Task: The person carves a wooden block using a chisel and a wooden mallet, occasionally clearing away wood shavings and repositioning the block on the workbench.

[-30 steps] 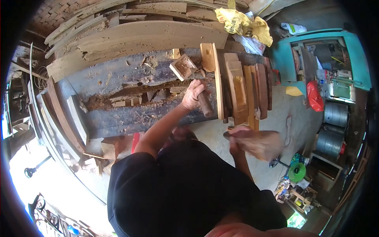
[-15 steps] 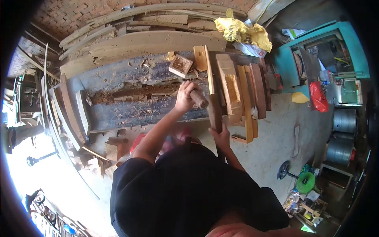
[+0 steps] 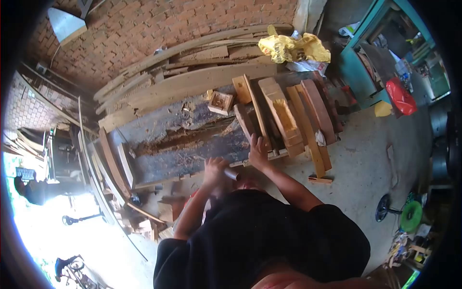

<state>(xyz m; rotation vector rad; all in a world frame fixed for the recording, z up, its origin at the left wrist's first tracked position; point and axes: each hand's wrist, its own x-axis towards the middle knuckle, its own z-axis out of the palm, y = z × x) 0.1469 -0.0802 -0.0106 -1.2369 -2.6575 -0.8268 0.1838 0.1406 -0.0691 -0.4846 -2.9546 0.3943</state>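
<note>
A: Where are the person's hands?

B: Apart. The left hand [image 3: 215, 169] is wrapped round a thick, round handle [image 3: 232, 174] at the bench's near edge. The right hand [image 3: 258, 150] is at the near end of a long wooden block [image 3: 244, 121]; whether its fingers close on it, one cannot tell.

A: And the block?

B: It lies on the dark bench [image 3: 168, 166], just beside a pale upright-edged strip [image 3: 255, 103]. It looks solid, so probably fairly heavy, stiff and hard to damage; the near end seems the handiest hold.

A: The handle?

B: Rigid, likely lighter, perhaps slippery if smooth. A full-fist grip around its middle suits it.
</note>
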